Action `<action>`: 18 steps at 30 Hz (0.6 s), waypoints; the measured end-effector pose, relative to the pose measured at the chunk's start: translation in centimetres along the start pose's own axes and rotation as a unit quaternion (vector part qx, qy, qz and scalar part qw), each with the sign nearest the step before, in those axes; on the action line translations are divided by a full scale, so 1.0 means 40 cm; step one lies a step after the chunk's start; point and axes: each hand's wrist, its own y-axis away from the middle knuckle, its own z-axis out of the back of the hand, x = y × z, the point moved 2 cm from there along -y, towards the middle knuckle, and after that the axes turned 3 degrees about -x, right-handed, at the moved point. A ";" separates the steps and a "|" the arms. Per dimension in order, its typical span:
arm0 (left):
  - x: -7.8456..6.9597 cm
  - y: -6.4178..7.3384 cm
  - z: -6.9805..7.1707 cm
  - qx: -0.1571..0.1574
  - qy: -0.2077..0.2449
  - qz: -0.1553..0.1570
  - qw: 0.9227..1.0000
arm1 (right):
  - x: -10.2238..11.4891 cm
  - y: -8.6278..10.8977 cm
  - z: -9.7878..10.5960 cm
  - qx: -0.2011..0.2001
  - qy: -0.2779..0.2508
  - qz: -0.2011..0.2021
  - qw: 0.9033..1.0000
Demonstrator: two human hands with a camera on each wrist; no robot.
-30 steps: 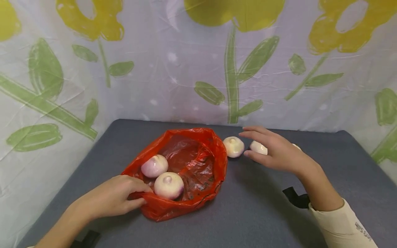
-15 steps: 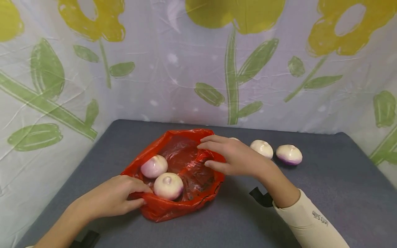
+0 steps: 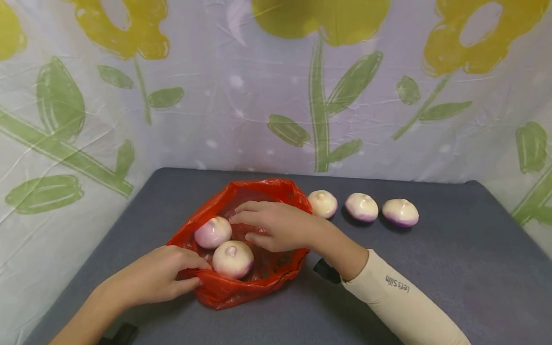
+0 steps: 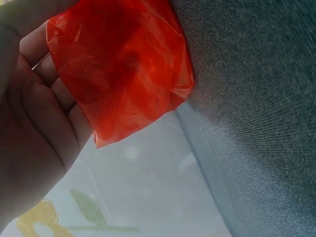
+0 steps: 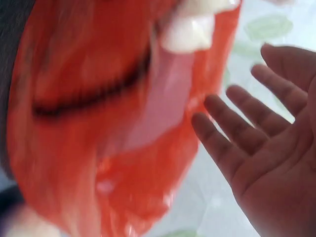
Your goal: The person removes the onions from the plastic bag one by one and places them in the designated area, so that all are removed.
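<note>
A red plastic bag (image 3: 241, 291) sits on the table with its mouth spread wide. Inside, toward its left, two purple-and-white onions (image 3: 233, 261) lie side by side. My left hand (image 3: 153, 275) pinches the bag's near-left rim between thumb and fingers; the left wrist view shows the red film (image 4: 123, 74) hanging from those fingers. Over the bag's mouth is my right hand (image 3: 278, 225), fingers extended toward the onions and nothing in its grasp. In the right wrist view the palm (image 5: 266, 173) faces the camera with its fingers spread beside the blurred bag (image 5: 64, 158).
Three more onions stand in a row right of the bag: one near its rim (image 3: 323, 205), a middle one (image 3: 362, 207) and a right one (image 3: 400, 212). A dark grey table (image 3: 457, 249) carries everything. Behind it hangs a flower-printed curtain (image 3: 207, 115).
My right hand has moved left, from above the loose onions to over the bag's mouth, uncovering the row of onions. The left hand keeps its grip on the rim.
</note>
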 end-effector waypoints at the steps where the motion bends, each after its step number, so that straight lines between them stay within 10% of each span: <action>1: 0.000 0.000 0.000 0.001 0.001 0.001 1.000 | 0.003 -0.010 -0.007 0.004 0.002 0.003 1.000; 18: -0.001 -0.002 -0.003 -0.009 -0.002 -0.019 1.000 | 0.041 -0.128 -0.081 0.064 0.099 -0.006 0.993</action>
